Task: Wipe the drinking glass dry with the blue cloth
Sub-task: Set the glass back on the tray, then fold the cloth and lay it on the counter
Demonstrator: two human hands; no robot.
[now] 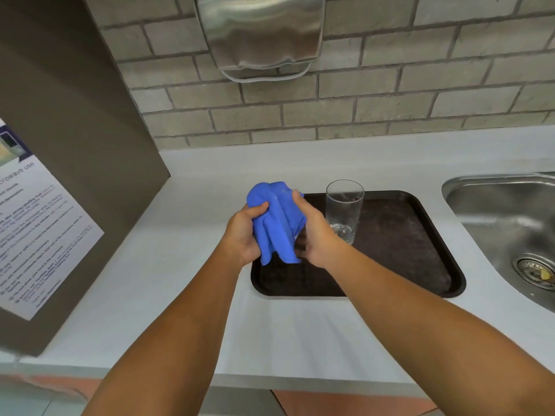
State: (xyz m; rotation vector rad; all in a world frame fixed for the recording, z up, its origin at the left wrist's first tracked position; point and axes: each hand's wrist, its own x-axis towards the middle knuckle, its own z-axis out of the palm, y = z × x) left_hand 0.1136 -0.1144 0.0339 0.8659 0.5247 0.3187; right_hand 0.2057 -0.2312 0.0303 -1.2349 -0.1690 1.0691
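**Glass under the cloth, held over the tray's left end**

The blue cloth (276, 220) is draped over something held between both hands; a sliver of clear glass shows under its lower right edge, by the right palm, so a drinking glass (298, 240) appears to sit inside the folds (most of it is hidden). The left hand (244, 234) is closed around the cloth from the left, thumb pressed into the fabric near the top. The right hand (312, 235) grips the bundle from the right, thumb laid up along the cloth, fingers curled underneath.

The bundle hangs above the left end of a dark brown tray (420, 265); whether it touches the tray cannot be told. A second glass (344, 210) stands upright on the tray just beside the right hand, empty and uncovered.

The tray lies on a pale grey counter (210, 175). To its right is a steel sink (495, 205) with a drain strainer (536, 270). On the brick wall (390, 85) behind hangs a metal dispenser (261, 34). At left, a panel carries a printed notice (36, 229).
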